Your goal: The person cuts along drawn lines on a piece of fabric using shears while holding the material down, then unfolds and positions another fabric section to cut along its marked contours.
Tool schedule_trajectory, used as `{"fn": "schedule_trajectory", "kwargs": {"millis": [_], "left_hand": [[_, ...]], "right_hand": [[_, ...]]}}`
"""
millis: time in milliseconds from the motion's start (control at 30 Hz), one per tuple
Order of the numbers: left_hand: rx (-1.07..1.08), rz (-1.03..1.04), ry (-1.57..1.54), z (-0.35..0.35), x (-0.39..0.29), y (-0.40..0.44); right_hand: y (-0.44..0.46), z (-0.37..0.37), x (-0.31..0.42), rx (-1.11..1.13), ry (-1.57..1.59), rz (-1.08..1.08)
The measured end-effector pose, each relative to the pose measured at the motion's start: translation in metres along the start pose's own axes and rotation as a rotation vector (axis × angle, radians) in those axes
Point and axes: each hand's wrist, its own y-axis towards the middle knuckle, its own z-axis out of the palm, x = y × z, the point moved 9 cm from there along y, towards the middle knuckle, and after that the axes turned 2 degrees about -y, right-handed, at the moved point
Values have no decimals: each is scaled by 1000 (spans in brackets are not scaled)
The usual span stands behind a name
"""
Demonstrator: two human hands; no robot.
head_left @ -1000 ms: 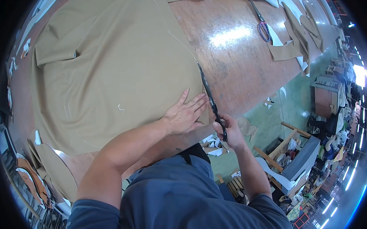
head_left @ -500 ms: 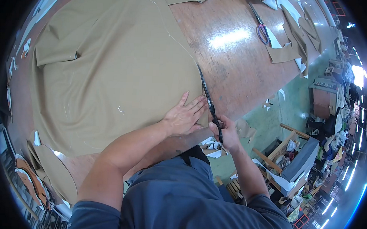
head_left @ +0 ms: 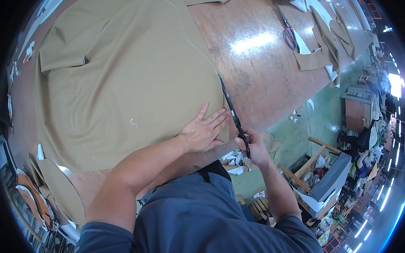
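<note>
A large tan sheet of leather-like material (head_left: 137,84) lies over the table, with a thin pale line drawn near its right side. My left hand (head_left: 204,129) rests flat on it near the right edge, fingers spread. Around the handles of long black scissors (head_left: 230,103), my right hand (head_left: 254,148) is closed, just past the table's front edge. The blades point up and away along the sheet's right edge, their tips near the drawn line. Whether the blades are parted is hard to see.
A second pair of scissors (head_left: 289,36) lies on the wooden table (head_left: 258,75) near tan offcuts (head_left: 314,59). Below, on the green floor (head_left: 296,129), stands a wooden-framed box (head_left: 330,178). Another tan piece (head_left: 60,186) lies at the left.
My right hand and the scissors have shifted slightly towards me and to the right. The left hand has slid down a touch with the sheet.
</note>
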Motion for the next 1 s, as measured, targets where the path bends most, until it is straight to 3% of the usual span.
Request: {"fn": "schedule_trajectory", "kwargs": {"millis": [1000], "left_hand": [[29, 6, -53, 3, -4, -4]], "right_hand": [[-1, -2, 13, 1, 0, 4]]}}
